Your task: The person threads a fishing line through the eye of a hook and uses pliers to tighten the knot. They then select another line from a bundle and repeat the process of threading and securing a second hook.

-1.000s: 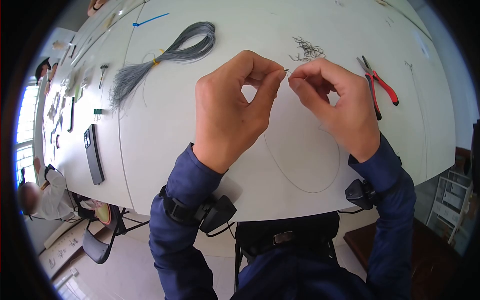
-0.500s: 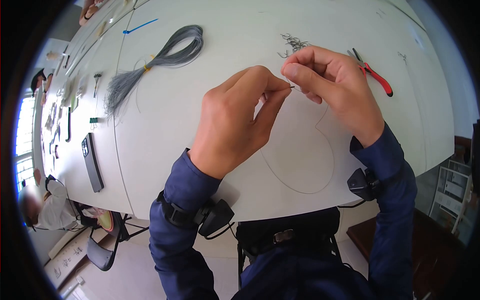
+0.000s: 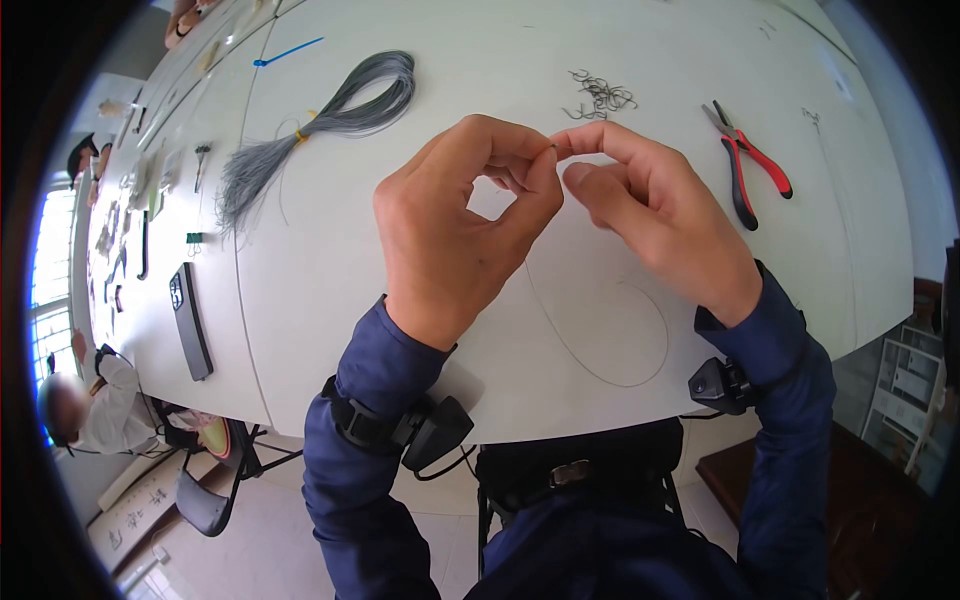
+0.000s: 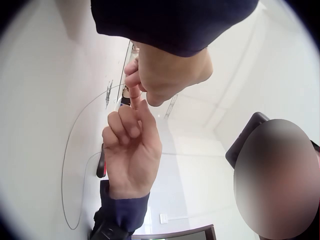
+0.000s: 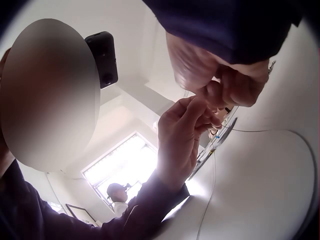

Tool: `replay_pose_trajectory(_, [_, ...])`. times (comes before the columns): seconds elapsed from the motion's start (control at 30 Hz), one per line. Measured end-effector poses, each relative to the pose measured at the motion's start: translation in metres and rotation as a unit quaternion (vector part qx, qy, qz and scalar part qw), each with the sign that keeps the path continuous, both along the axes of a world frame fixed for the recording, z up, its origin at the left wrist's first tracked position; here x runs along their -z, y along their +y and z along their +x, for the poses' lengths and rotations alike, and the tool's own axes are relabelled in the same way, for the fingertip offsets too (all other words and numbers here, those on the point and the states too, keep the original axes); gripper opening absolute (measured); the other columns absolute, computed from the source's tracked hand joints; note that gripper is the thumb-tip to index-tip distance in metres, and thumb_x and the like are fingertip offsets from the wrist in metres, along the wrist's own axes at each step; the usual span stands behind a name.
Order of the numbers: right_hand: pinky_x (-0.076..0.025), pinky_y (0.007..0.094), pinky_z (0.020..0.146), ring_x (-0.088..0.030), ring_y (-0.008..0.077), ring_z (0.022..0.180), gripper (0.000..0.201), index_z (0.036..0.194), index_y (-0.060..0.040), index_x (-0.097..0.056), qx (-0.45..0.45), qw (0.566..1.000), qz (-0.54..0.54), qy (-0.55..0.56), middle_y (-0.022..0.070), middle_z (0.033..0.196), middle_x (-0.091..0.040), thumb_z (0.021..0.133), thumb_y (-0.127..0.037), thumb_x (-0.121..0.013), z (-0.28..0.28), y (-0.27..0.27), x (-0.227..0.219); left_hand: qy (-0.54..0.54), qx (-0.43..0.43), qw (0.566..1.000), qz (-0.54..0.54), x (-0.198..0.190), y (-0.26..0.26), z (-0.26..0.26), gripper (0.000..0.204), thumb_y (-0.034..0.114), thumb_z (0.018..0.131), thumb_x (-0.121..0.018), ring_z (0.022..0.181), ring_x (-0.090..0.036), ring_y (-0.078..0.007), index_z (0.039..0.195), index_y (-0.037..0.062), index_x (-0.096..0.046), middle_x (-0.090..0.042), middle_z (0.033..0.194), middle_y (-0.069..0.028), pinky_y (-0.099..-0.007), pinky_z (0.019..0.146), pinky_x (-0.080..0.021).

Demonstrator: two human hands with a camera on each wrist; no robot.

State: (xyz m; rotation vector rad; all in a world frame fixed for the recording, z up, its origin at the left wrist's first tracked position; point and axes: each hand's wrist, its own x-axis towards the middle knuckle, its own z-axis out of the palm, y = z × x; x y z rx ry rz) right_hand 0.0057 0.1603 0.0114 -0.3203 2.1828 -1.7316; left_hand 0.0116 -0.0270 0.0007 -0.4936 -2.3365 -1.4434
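My left hand (image 3: pixel 445 225) pinches a fish hook (image 3: pixel 553 147) between thumb and index finger, and just its small dark end shows. My right hand (image 3: pixel 670 205) reaches in from the right, its index fingertip at that end, its thumb held apart from the index and the other fingers curled. Thin fishing line (image 3: pixel 635 385) hangs from below the left hand in a wide loop over the white table and fades towards the right hand. In the left wrist view the loop of line (image 4: pixel 63 180) stands out beside the hands. Whether the right fingers hold line, I cannot tell.
Beyond the hands lies a pile of fish hooks (image 3: pixel 603 95). Red-handled pliers (image 3: pixel 765 170) are to the right. A tied bundle of grey line (image 3: pixel 345 118), a blue cable tie (image 3: pixel 288 52) and a phone (image 3: pixel 188 325) lie left. Another person (image 3: pixel 110 400) sits at far left.
The right hand rose away from the left fingertips, then came back down with its index finger against the hook end. The left hand dipped and rose again, keeping its pinch.
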Motion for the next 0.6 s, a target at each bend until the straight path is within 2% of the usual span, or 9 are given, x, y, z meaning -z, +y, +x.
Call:
replay_pose_trajectory(0.07, [-0.044, 0.0230, 0.066, -0.051, 0.0063, 0.068, 0.032, 0.124, -0.0019, -0.061, 0.020, 0.991, 0.039, 0.128, 0.0008, 0.084, -0.062, 0.098, -0.020, -0.058, 0.002, -0.003, 0.007, -0.006, -0.004, 1.000, 0.007, 0.000, 0.000, 0.000, 0.011, -0.005, 0.084, -0.075, 0.079, -0.066, -0.0096, 0.093, -0.0044, -0.068, -0.072, 0.088, -0.0057, -0.0245, 0.079, -0.055])
replay_pose_trajectory(0.13, [-0.048, 0.0244, 0.077, -0.058, 0.0096, 0.079, 0.034, 0.125, -0.0024, -0.061, 0.048, 0.945, 0.109, 0.305, 0.0040, 0.094, -0.065, 0.098, -0.021, -0.058, -0.006, 0.001, 0.016, -0.008, -0.006, 1.000, 0.007, -0.001, 0.001, 0.001, 0.012, -0.005, 0.084, -0.075, 0.080, -0.066, -0.0095, 0.093, -0.0048, -0.068, -0.072, 0.089, -0.0058, -0.0245, 0.079, -0.055])
replay_pose_trajectory(0.2, [-0.049, 0.0256, 0.086, -0.063, 0.0120, 0.089, 0.034, 0.125, -0.0027, -0.061, 0.056, 0.934, 0.085, 0.342, 0.0064, 0.102, -0.066, 0.098, -0.021, -0.058, -0.009, 0.002, 0.018, -0.013, 0.001, 1.000, 0.013, -0.002, 0.001, 0.001, 0.012, -0.006, 0.084, -0.075, 0.080, -0.066, -0.0096, 0.094, -0.0051, -0.068, -0.072, 0.089, -0.0062, -0.0246, 0.080, -0.055])
replay_pose_trajectory(0.23, [-0.049, 0.0260, 0.090, -0.064, 0.0128, 0.094, 0.033, 0.125, -0.0027, -0.061, 0.049, 0.955, 0.026, 0.292, 0.0073, 0.104, -0.067, 0.098, -0.021, -0.058, -0.008, 0.000, 0.018, -0.015, 0.004, 1.000, 0.016, -0.002, 0.001, 0.001, 0.012, -0.006, 0.084, -0.075, 0.080, -0.066, -0.0096, 0.094, -0.0052, -0.068, -0.072, 0.089, -0.0065, -0.0246, 0.080, -0.055])
replay_pose_trajectory(0.3, [-0.049, 0.0250, 0.089, -0.064, 0.0117, 0.094, 0.030, 0.123, -0.0023, -0.062, 0.037, 0.980, -0.077, 0.178, 0.0068, 0.103, -0.066, 0.098, -0.019, -0.057, -0.006, -0.005, 0.018, -0.010, 0.007, 1.000, 0.022, -0.002, 0.002, 0.001, 0.012, -0.006, 0.084, -0.074, 0.081, -0.066, -0.0097, 0.094, -0.0054, -0.068, -0.072, 0.090, -0.0067, -0.0246, 0.080, -0.055])
replay_pose_trajectory(0.37, [-0.049, 0.0223, 0.079, -0.061, 0.0080, 0.084, 0.028, 0.121, -0.0015, -0.062, 0.024, 0.985, -0.164, 0.051, 0.0041, 0.095, -0.065, 0.099, -0.017, -0.055, -0.002, -0.009, 0.015, -0.007, 0.006, 1.000, 0.027, -0.001, 0.002, 0.001, 0.012, -0.006, 0.084, -0.074, 0.081, -0.066, -0.0097, 0.094, -0.0054, -0.068, -0.072, 0.090, -0.0069, -0.0247, 0.080, -0.055])
replay_pose_trajectory(0.47, [-0.039, 0.0196, 0.060, -0.048, 0.0023, 0.067, 0.025, 0.117, -0.0008, -0.063, -0.004, 0.994, -0.110, -0.026, -0.0028, 0.078, -0.056, 0.101, -0.017, -0.052, -0.002, -0.001, 0.002, -0.008, 0.000, 1.000, 0.028, -0.001, 0.002, 0.001, 0.011, -0.006, 0.084, -0.074, 0.080, -0.066, -0.0096, 0.093, -0.0054, -0.068, -0.072, 0.089, -0.0070, -0.0247, 0.080, -0.055])
replay_pose_trajectory(0.57, [-0.028, 0.0213, 0.051, -0.035, 0.0007, 0.058, 0.024, 0.115, -0.0007, -0.063, 0.013, 0.992, -0.115, -0.046, -0.0073, 0.068, -0.046, 0.103, -0.020, -0.053, 0.001, -0.004, -0.003, -0.007, -0.006, 1.000, 0.019, -0.001, 0.002, 0.001, 0.011, -0.006, 0.085, -0.074, 0.080, -0.066, -0.0095, 0.093, -0.0052, -0.068, -0.072, 0.089, -0.0069, -0.0246, 0.080, -0.055])
replay_pose_trajectory(0.6, [-0.028, 0.0213, 0.051, -0.034, 0.0008, 0.058, 0.024, 0.114, -0.0009, -0.064, 0.020, 0.992, -0.117, -0.051, -0.0076, 0.068, -0.046, 0.103, -0.021, -0.054, 0.002, -0.005, -0.005, -0.004, -0.007, 1.000, 0.019, 0.000, 0.002, 0.000, 0.011, -0.006, 0.085, -0.074, 0.080, -0.066, -0.0095, 0.093, -0.0051, -0.068, -0.072, 0.089, -0.0068, -0.0246, 0.080, -0.055])
